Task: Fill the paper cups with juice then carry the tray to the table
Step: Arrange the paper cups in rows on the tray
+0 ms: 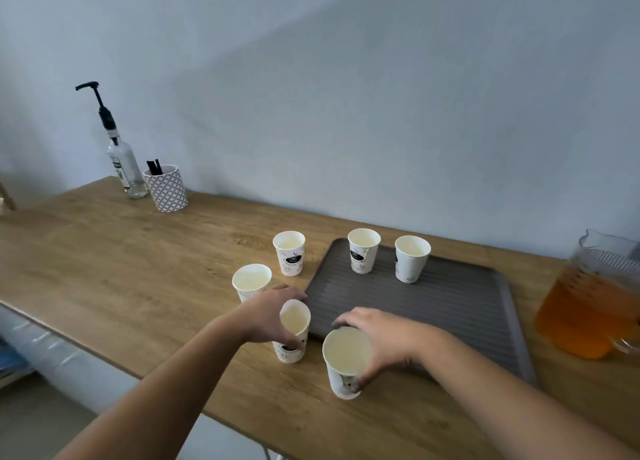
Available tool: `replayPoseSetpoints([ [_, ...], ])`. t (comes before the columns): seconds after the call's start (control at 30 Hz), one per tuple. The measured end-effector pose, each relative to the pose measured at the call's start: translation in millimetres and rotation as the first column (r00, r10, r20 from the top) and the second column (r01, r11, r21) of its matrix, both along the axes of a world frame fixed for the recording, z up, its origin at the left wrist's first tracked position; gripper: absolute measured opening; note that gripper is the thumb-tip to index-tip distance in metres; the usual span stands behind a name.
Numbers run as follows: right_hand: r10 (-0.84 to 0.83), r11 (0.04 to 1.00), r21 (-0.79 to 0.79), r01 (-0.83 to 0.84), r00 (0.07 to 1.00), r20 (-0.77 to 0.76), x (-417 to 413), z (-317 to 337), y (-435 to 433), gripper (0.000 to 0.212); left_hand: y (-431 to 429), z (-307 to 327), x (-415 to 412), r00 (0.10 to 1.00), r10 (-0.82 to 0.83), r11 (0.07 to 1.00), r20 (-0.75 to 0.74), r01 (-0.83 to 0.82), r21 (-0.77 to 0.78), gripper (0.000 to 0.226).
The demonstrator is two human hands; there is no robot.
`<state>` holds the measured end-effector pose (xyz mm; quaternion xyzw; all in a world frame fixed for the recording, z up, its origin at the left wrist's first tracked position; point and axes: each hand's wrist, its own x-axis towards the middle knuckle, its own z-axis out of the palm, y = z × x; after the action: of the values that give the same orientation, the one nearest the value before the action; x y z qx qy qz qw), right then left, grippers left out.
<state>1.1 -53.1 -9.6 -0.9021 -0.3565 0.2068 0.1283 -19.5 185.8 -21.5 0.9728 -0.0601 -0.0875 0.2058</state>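
Observation:
A grey ribbed tray (460, 307) lies on the wooden counter. Two white paper cups (363, 250) (411, 257) stand upright at its far end. To the left of the tray, on the wood, stand two more cups (289, 251) (251, 281). My left hand (268, 312) is wrapped around a fifth cup (294, 324) beside the tray's near left corner. My right hand (377, 338) grips a sixth cup (346, 355) at the tray's near edge. All cups look empty inside. A glass pitcher of orange juice (585, 317) stands to the right of the tray.
At the back left of the counter (121, 262) stand a clear bottle with a black pump (121, 161) and a patterned pot (166, 187) holding dark sticks. A pale wall runs behind. The counter's front edge falls away at lower left.

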Motion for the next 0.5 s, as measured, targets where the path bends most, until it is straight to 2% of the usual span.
replayPoseSetpoints([
  [0.27, -0.09, 0.988, 0.127, 0.091, 0.996, -0.01, -1, 4, -10, 0.077, -8, 13, 3, 0.998, 0.015, 1.0, 0.067, -0.016, 0.01, 0.073],
  [0.5, -0.298, 0.923, 0.259, 0.283, 0.954, 0.02, 29, 37, -59, 0.073, -37, 50, 39, 0.99, -0.045, 0.997, 0.132, 0.053, -0.059, 0.068],
])
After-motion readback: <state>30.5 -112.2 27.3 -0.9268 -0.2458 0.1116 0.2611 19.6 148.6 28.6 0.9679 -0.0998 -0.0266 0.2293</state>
